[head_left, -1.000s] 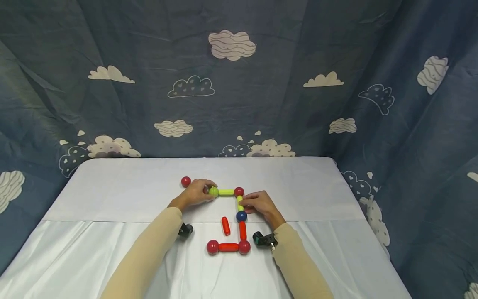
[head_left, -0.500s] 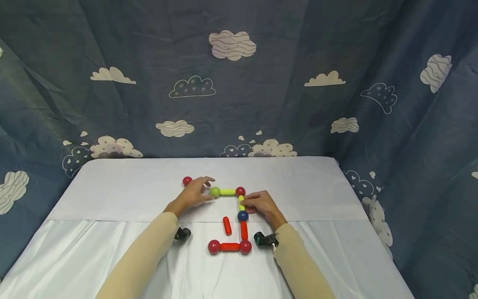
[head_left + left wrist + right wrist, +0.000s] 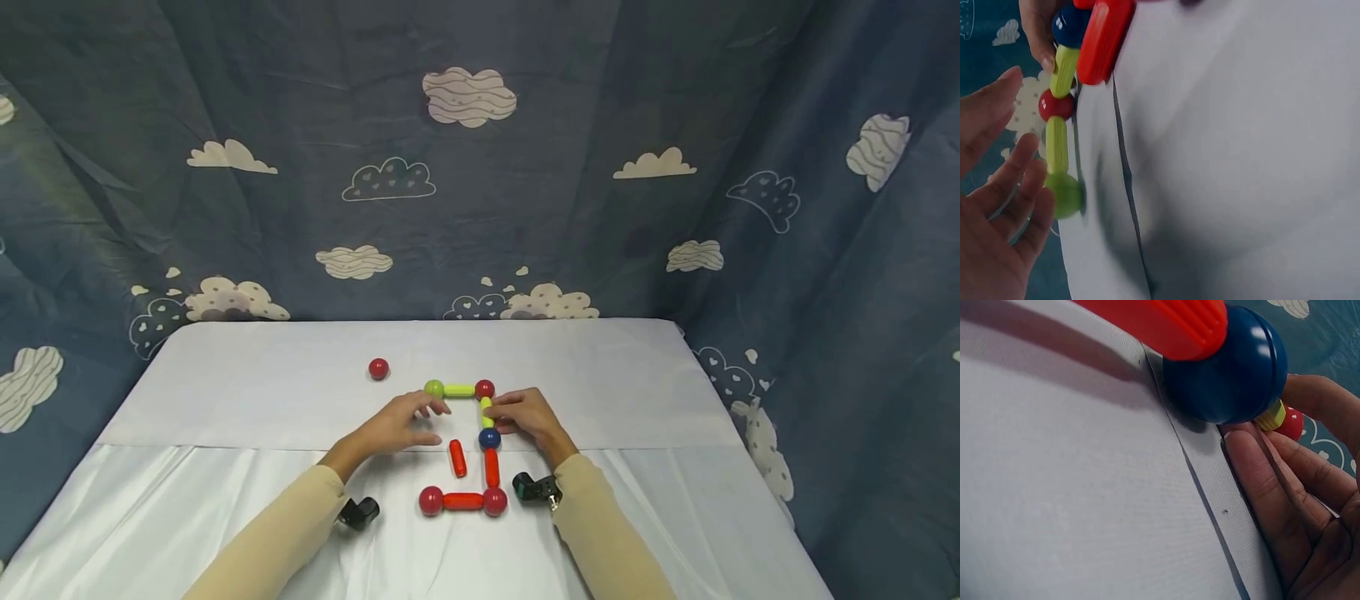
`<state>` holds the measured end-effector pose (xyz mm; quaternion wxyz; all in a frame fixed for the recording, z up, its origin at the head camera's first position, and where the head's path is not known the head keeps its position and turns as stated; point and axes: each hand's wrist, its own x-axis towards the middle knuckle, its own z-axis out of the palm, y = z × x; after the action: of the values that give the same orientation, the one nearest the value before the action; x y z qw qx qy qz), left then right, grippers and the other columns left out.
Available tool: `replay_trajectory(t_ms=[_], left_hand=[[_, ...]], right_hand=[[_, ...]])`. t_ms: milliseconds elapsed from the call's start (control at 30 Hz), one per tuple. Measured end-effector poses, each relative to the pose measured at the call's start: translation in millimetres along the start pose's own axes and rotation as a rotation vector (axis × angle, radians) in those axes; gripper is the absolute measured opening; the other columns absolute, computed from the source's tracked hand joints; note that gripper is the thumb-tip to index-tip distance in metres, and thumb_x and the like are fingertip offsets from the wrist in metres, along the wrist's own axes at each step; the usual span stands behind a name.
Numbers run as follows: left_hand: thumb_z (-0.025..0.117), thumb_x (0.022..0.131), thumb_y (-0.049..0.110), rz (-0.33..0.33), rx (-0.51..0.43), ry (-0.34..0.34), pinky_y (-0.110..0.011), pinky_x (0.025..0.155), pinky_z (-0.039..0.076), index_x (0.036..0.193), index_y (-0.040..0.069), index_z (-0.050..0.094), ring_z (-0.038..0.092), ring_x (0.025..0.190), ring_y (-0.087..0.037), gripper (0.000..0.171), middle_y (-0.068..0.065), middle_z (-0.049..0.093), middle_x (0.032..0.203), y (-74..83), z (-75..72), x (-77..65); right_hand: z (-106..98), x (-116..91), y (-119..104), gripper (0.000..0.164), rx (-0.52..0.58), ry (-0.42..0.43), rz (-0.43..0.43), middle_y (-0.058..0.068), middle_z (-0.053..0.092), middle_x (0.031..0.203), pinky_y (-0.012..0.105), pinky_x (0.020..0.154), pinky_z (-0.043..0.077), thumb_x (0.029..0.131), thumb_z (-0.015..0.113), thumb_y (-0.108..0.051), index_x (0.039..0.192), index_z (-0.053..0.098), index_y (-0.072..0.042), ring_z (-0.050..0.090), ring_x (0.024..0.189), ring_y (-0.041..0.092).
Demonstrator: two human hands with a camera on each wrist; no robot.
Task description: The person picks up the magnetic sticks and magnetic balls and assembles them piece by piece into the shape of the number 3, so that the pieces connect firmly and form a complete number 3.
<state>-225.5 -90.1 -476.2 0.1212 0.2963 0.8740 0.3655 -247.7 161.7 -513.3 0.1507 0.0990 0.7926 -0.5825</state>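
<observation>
A chain of balls and rods lies on the white cloth. My right hand [image 3: 525, 417] pinches its upright yellow-green rod [image 3: 487, 412], between a red ball [image 3: 484, 389] and a blue ball [image 3: 490, 438]. From that red ball another yellow-green rod [image 3: 459, 390] runs left to a green ball [image 3: 434, 388]. Below the blue ball, a red rod [image 3: 492, 468] leads to a corner red ball [image 3: 495, 501], then a red rod [image 3: 462, 501] and an end red ball [image 3: 431, 500]. My left hand [image 3: 397, 423] holds nothing, fingers spread, near a loose red rod [image 3: 457, 458].
A separate red ball [image 3: 378, 368] sits on the cloth-covered table [image 3: 262, 383], back left of the chain. Behind the table hangs a dark blue curtain [image 3: 525, 208] with cloud prints. Each wrist carries a black camera, such as the left one [image 3: 360, 512].
My left hand has let go of the green ball and moved back toward the loose red rod, uncovering the separate red ball. The right hand keeps its pinch on the yellow-green rod.
</observation>
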Motion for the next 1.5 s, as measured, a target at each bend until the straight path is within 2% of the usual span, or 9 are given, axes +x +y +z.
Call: replay_trajectory(t_ms=[167,300,433,667,767,867,1200,1400,1500], left_hand=[[0.07,0.087,0.008,0.004,-0.067,-0.134,-0.042,0.09,0.045,0.117,0.013,0.064,0.056,0.103,-0.024,0.031,-0.004,0.062,0.115,8.5,7.3,1.5],[0.062,0.087,-0.003,0.035,-0.043,-0.21,-0.039,0.091,0.045,0.113,0.011,0.068,0.056,0.102,-0.022,0.029,-0.002,0.061,0.115,8.4,11.8,3.8],[0.064,0.085,-0.003,0.058,0.003,-0.245,-0.033,0.09,0.045,0.112,0.011,0.069,0.055,0.1,-0.019,0.031,0.0,0.06,0.116,5.4,17.7,5.6],[0.074,0.08,0.003,0.065,0.115,-0.233,-0.031,0.088,0.044,0.106,0.011,0.071,0.054,0.095,-0.015,0.027,0.002,0.059,0.107,4.3,25.3,9.9],[0.075,0.081,0.008,0.096,0.204,-0.228,-0.029,0.086,0.042,0.103,0.012,0.072,0.052,0.089,-0.011,0.023,0.005,0.059,0.1,4.1,27.0,12.4],[0.077,0.08,0.013,0.118,0.244,-0.215,-0.028,0.084,0.04,0.099,0.013,0.072,0.051,0.083,-0.008,0.019,0.007,0.059,0.092,4.3,27.4,13.6],[0.076,0.081,0.011,0.082,0.203,-0.161,-0.027,0.077,0.045,0.097,0.011,0.072,0.053,0.081,-0.009,0.017,0.005,0.062,0.09,2.1,29.4,11.6],[0.074,0.083,0.013,-0.016,0.132,-0.121,-0.025,0.075,0.047,0.102,0.008,0.071,0.053,0.081,-0.009,0.02,0.004,0.063,0.092,1.7,30.6,8.7],[0.074,0.084,0.013,-0.035,0.128,-0.099,-0.025,0.073,0.046,0.103,0.008,0.071,0.052,0.079,-0.01,0.02,0.004,0.062,0.089,3.0,29.3,7.6]], right_hand=[[-1.1,-1.6,1.7,0.029,0.001,0.006,-0.015,0.009,0.071,0.087,0.026,0.062,0.054,0.08,0.079,-0.014,0.103,0.072,0.001,0.065,0.065,0.016],[-1.1,-1.1,1.1,0.028,0.011,-0.007,-0.028,0.009,0.071,0.086,0.026,0.062,0.054,0.08,0.078,-0.014,0.103,0.072,0.002,0.065,0.065,0.015],[-0.1,1.1,0.8,0.029,0.017,-0.009,-0.019,0.009,0.071,0.086,0.027,0.062,0.054,0.079,0.079,-0.014,0.103,0.072,0.001,0.065,0.065,0.015],[1.6,1.1,0.1,0.031,0.015,-0.013,-0.008,0.01,0.071,0.088,0.026,0.062,0.054,0.079,0.079,-0.015,0.105,0.072,0.001,0.066,0.065,0.015],[1.6,0.6,1.0,0.03,0.024,-0.002,-0.002,0.01,0.071,0.088,0.026,0.062,0.054,0.079,0.079,-0.013,0.104,0.071,0.002,0.065,0.064,0.015],[1.2,0.6,1.2,0.029,0.027,0.008,0.004,0.01,0.071,0.087,0.026,0.062,0.054,0.079,0.079,-0.013,0.104,0.072,0.001,0.065,0.064,0.015],[2.1,1.8,0.9,0.031,0.014,-0.004,0.001,0.009,0.071,0.088,0.027,0.063,0.054,0.079,0.079,-0.015,0.105,0.071,0.001,0.065,0.065,0.015],[1.2,1.7,0.4,0.031,0.012,-0.006,-0.009,0.01,0.071,0.088,0.027,0.063,0.055,0.08,0.078,-0.014,0.105,0.071,0.002,0.066,0.067,0.015],[1.2,1.8,-0.3,0.032,0.01,-0.015,-0.003,0.009,0.071,0.089,0.027,0.063,0.055,0.08,0.078,-0.014,0.106,0.071,0.001,0.066,0.068,0.016]])
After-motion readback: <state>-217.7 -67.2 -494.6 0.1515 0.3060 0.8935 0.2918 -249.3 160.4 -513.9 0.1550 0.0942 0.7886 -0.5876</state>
